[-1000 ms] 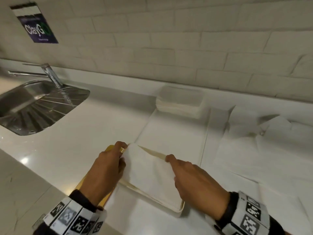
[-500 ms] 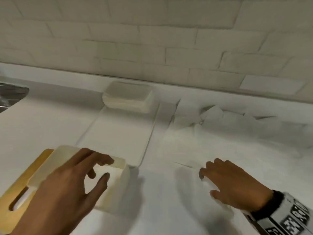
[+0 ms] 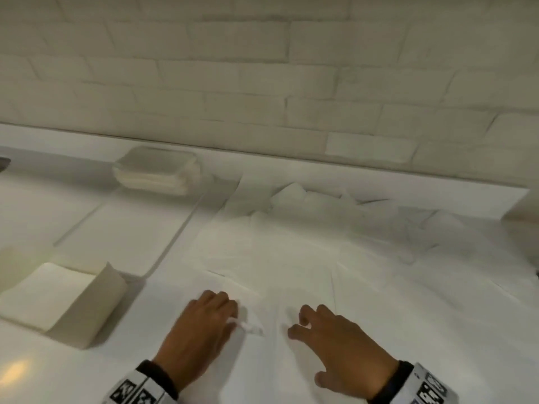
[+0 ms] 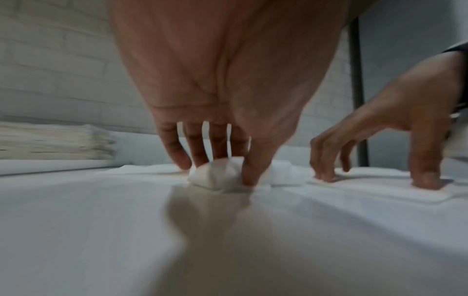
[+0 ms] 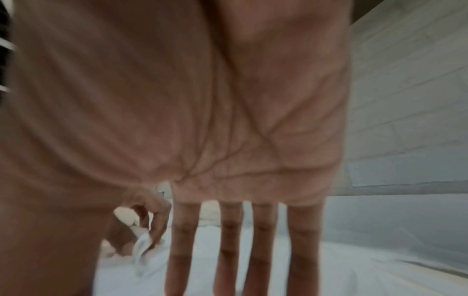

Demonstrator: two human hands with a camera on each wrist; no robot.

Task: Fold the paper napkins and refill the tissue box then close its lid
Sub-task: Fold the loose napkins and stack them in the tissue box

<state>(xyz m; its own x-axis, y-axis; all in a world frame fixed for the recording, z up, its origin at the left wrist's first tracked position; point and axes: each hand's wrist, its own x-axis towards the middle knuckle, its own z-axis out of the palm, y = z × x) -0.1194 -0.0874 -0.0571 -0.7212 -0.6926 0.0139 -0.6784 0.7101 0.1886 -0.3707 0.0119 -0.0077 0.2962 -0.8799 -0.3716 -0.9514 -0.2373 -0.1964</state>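
A white paper napkin (image 3: 291, 275) lies spread flat on the counter before me. My left hand (image 3: 233, 319) pinches a raised corner of it (image 4: 215, 176) between thumb and fingers; that bunched corner also shows in the right wrist view (image 5: 143, 248). My right hand (image 3: 297, 325) rests beside it, straight fingers (image 5: 260, 250) pressing the napkin down. The open tissue box (image 3: 87, 313) stands at the left with folded napkins inside (image 3: 43, 293).
A stack of folded napkins (image 3: 157, 170) sits at the back near the brick wall. A flat white tray (image 3: 122, 237) lies behind the box. Loose crumpled napkins (image 3: 320, 205) spread across the back right. A dark post (image 4: 357, 100) stands at the right.
My left hand left the tissue box, crossed right to the spread napkin and pinched its corner. My right hand stayed on the napkin. The view swung right, and the sink is gone from sight.
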